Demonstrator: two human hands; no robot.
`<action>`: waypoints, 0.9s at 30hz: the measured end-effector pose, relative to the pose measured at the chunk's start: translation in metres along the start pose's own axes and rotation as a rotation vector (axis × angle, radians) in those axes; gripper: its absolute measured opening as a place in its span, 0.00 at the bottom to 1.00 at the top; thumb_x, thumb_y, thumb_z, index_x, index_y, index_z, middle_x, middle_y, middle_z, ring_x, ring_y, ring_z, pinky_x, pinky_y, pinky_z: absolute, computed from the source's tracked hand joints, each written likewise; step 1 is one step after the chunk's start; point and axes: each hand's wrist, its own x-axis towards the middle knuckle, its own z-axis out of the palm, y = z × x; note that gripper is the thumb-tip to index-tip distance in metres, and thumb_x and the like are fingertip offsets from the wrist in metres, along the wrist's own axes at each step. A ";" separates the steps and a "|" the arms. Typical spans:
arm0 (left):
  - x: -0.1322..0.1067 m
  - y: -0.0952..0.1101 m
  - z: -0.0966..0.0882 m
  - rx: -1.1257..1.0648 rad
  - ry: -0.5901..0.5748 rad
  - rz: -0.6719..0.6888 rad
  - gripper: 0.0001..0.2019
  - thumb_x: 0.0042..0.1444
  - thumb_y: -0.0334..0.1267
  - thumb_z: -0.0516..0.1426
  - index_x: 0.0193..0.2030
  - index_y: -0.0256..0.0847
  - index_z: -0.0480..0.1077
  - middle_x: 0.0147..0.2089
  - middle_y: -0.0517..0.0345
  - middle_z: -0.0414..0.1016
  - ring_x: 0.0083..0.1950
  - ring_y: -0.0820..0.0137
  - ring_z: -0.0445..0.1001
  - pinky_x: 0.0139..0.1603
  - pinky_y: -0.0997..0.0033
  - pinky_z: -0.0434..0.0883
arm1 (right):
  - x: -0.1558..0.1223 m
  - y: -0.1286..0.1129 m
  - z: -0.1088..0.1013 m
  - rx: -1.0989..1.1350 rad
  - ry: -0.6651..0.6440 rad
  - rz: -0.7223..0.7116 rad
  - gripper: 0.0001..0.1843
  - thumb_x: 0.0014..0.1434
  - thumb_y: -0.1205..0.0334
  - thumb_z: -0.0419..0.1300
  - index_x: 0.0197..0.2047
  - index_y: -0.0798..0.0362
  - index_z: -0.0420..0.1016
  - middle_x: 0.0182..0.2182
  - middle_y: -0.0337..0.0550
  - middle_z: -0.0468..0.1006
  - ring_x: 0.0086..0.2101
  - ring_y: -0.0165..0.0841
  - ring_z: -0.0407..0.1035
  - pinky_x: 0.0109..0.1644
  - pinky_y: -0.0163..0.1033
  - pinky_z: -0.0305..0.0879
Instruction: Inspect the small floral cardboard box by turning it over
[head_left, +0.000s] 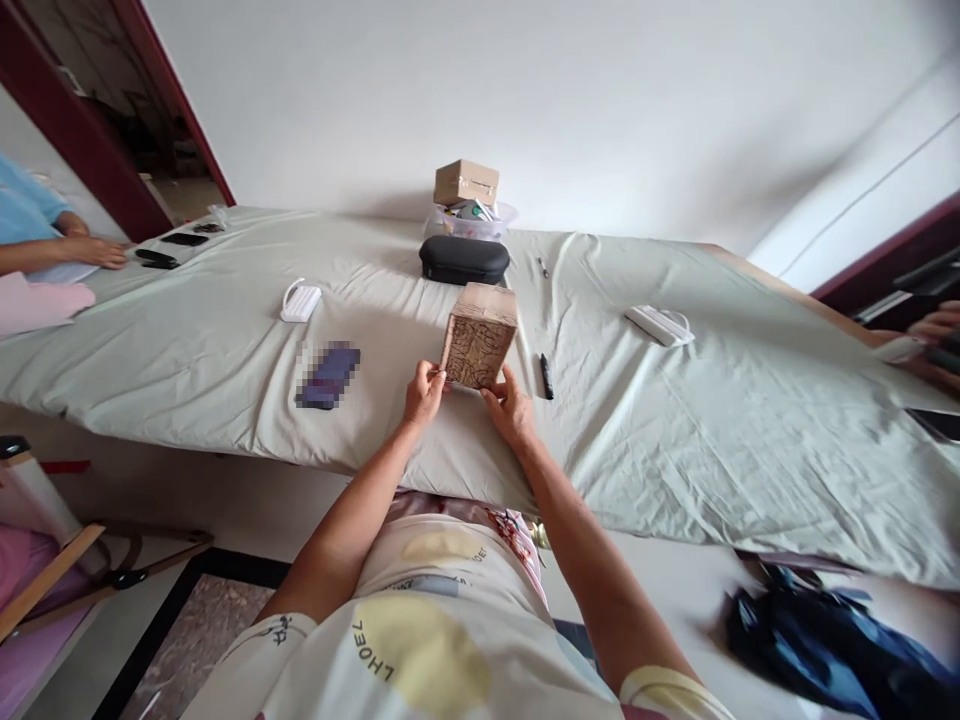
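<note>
Desk (787, 297) under a pale cloth (720, 430), seen from the person's head. The front edge runs across just ahead of the person's shirt (412, 640); the rear edge lies along the white wall (600, 110). Both hands grip one patterned box (481, 350) near the middle of the front half: the left hand (425, 393) pinches its lower left corner, the right hand (511, 405) its lower right corner. The box lies between and just beyond the hands, its patterned face toward the person; whether its base touches the cloth cannot be told. Directly behind it, a black case (464, 260) limits room rearward, with a plastic tub (480, 228) and a carton (466, 183) farther back. Just right of the right hand lies a pen (546, 377); beyond it, cloth extends broadly rightward to a white block (660, 326) and past it. To the left, a strip of cloth separates the left hand from a blurred phone (328, 376).
</note>
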 end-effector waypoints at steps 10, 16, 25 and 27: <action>0.000 -0.006 0.002 0.200 0.187 0.184 0.21 0.67 0.59 0.59 0.50 0.42 0.69 0.47 0.47 0.77 0.49 0.59 0.79 0.51 0.59 0.79 | -0.008 -0.016 0.006 -0.064 -0.023 0.075 0.13 0.66 0.47 0.56 0.41 0.48 0.71 0.33 0.44 0.83 0.32 0.35 0.74 0.42 0.40 0.71; -0.004 -0.004 0.007 0.221 0.234 0.195 0.49 0.59 0.63 0.66 0.78 0.41 0.52 0.67 0.33 0.72 0.64 0.48 0.78 0.64 0.48 0.77 | -0.010 -0.017 0.007 -0.087 -0.154 0.054 0.09 0.65 0.52 0.58 0.42 0.47 0.72 0.34 0.43 0.84 0.33 0.37 0.76 0.44 0.42 0.73; -0.012 0.007 0.015 0.493 0.123 0.150 0.66 0.50 0.64 0.72 0.82 0.32 0.41 0.65 0.24 0.70 0.63 0.35 0.77 0.59 0.41 0.77 | -0.011 -0.010 0.004 -0.180 -0.234 -0.120 0.06 0.67 0.57 0.56 0.43 0.48 0.72 0.34 0.46 0.84 0.33 0.41 0.79 0.40 0.43 0.74; -0.013 0.012 0.015 0.553 0.077 0.163 0.67 0.49 0.65 0.72 0.82 0.34 0.42 0.66 0.24 0.69 0.63 0.35 0.77 0.59 0.41 0.77 | -0.011 -0.010 0.004 -0.206 -0.229 -0.152 0.04 0.66 0.60 0.56 0.42 0.48 0.71 0.34 0.46 0.84 0.33 0.41 0.79 0.39 0.43 0.74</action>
